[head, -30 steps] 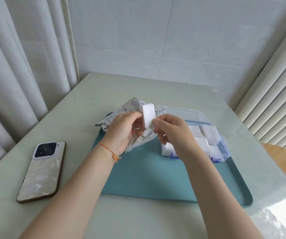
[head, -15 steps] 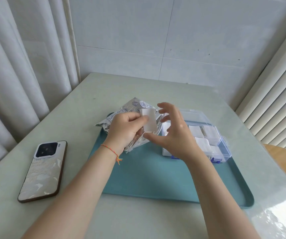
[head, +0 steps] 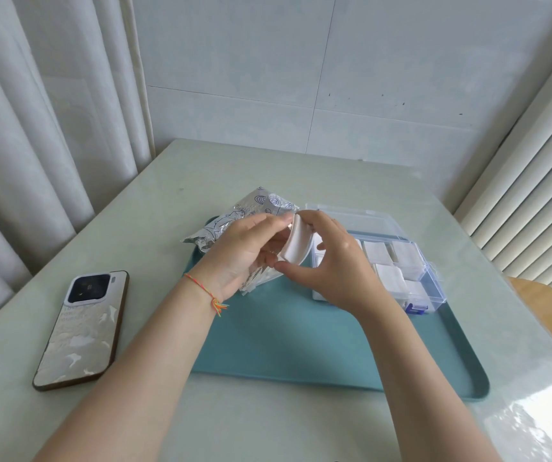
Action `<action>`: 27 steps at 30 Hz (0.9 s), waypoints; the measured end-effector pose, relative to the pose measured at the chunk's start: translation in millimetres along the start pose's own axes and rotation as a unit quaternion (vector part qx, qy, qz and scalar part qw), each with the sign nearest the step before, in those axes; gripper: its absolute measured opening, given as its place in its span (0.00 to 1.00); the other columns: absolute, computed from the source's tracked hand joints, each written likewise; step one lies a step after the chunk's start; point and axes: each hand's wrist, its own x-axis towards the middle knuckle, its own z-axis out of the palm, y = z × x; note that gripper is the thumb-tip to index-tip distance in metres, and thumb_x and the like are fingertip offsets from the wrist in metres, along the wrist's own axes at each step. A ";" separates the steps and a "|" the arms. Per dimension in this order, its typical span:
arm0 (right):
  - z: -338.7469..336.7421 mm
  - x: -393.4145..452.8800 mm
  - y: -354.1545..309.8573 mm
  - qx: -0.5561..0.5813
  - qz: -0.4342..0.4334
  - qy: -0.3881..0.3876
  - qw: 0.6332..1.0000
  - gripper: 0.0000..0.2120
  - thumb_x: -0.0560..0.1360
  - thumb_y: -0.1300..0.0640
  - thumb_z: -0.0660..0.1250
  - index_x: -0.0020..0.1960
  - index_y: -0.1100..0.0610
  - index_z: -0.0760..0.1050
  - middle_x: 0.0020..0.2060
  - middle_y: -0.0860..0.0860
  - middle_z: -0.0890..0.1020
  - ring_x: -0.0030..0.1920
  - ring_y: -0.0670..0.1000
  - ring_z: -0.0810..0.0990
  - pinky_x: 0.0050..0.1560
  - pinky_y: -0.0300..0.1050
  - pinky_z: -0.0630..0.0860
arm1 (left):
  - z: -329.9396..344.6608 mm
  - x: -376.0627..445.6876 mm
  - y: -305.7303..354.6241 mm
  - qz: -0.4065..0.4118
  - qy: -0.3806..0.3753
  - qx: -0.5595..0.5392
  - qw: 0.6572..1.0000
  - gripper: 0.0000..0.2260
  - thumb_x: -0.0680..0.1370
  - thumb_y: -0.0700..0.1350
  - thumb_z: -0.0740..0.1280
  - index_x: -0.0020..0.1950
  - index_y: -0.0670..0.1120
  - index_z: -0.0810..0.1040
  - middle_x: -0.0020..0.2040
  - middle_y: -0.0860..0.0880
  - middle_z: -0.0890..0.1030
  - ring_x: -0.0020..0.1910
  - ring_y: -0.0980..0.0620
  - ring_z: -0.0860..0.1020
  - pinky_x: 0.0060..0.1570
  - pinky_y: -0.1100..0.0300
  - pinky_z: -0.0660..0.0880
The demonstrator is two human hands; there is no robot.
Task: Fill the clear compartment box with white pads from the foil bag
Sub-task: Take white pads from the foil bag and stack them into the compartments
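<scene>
The table (head: 174,201) carries a teal tray (head: 301,345) that keeps the work in one spot, with a phone (head: 83,328) lying off to the left, well clear of the hands. On the tray's far left sits the foil bag (head: 234,215), crumpled and lying on its side, its mouth turned toward the person so pads come out easily. On the right side of the tray stands the box (head: 432,291), lid thrown back so the compartments are open from above; several already hold white pads, so the filling looks well along. Between bag and box, the left hand (head: 244,251) curls around the bag's mouth, likely to steady it. The right hand (head: 331,261) pinches a bent stack of pads (head: 296,245) between thumb and fingers, just beside the box, probably to carry it across.
</scene>
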 end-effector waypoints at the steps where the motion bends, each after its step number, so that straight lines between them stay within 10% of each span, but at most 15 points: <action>1: -0.6 -0.2 -1.0 0.018 0.005 0.003 1.000 0.29 0.67 0.49 0.78 0.64 0.51 0.71 0.52 0.40 0.77 0.56 0.44 0.75 0.53 0.32 0.70 | -1.9 0.4 -0.3 -0.010 -0.005 -0.012 1.000 0.13 0.75 0.52 0.67 0.44 0.42 0.80 0.38 0.47 0.79 0.37 0.50 0.76 0.35 0.59 0.71; 5: -2.3 1.0 -5.8 0.091 0.030 -0.002 0.995 0.27 0.66 0.55 0.80 0.61 0.52 0.73 0.51 0.46 0.80 0.54 0.45 0.78 0.51 0.37 0.74 | -1.8 -1.7 -1.1 -0.050 -0.057 -0.076 0.994 0.24 0.76 0.49 0.69 0.63 0.32 0.74 0.54 0.35 0.77 0.49 0.43 0.82 0.42 0.59 0.80; 14: -5.5 -0.4 -9.5 0.102 0.032 -0.007 0.994 0.38 0.64 0.51 0.80 0.69 0.47 0.66 0.60 0.40 0.76 0.61 0.40 0.74 0.59 0.41 0.73 | 1.3 -4.6 2.8 -0.073 -0.054 -0.137 0.986 0.17 0.74 0.45 0.70 0.60 0.40 0.73 0.53 0.33 0.78 0.41 0.44 0.84 0.43 0.56 0.80; 27: -1.1 -0.4 -5.9 0.073 -0.014 0.044 0.996 0.23 0.65 0.57 0.80 0.46 0.56 0.66 0.47 0.47 0.80 0.45 0.45 0.77 0.53 0.42 0.75 | -0.3 -3.2 -0.9 -0.078 -0.049 -0.137 0.986 0.28 0.75 0.46 0.70 0.66 0.29 0.67 0.57 0.34 0.74 0.46 0.42 0.84 0.48 0.57 0.80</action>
